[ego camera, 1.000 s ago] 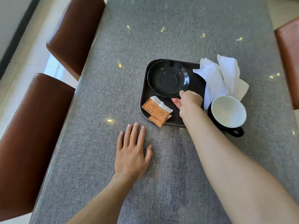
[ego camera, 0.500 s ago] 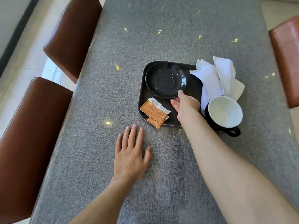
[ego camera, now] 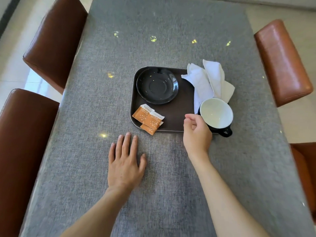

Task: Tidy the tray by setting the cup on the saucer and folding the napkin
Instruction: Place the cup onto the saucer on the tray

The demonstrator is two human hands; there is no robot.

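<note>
A dark brown tray (ego camera: 177, 115) lies on the grey table. A black saucer (ego camera: 157, 86) sits empty in its far left corner. The cup (ego camera: 216, 114), black outside and white inside, stands at the tray's near right corner, handle pointing toward me. A crumpled white napkin (ego camera: 207, 81) lies behind the cup, hanging over the tray's right edge. My right hand (ego camera: 196, 132) hovers at the cup's left side, fingers loosely curled, holding nothing. My left hand (ego camera: 125, 161) rests flat on the table in front of the tray.
Three orange sugar packets (ego camera: 148, 119) lie at the tray's near left corner, one sticking over the edge. Brown leather chairs stand on the left (ego camera: 54, 40) and the right (ego camera: 282, 62) of the grey table (ego camera: 171, 31).
My right hand has let go of the saucer's near edge and drawn back to the right, beside the cup. The left hand has stayed flat on the table.
</note>
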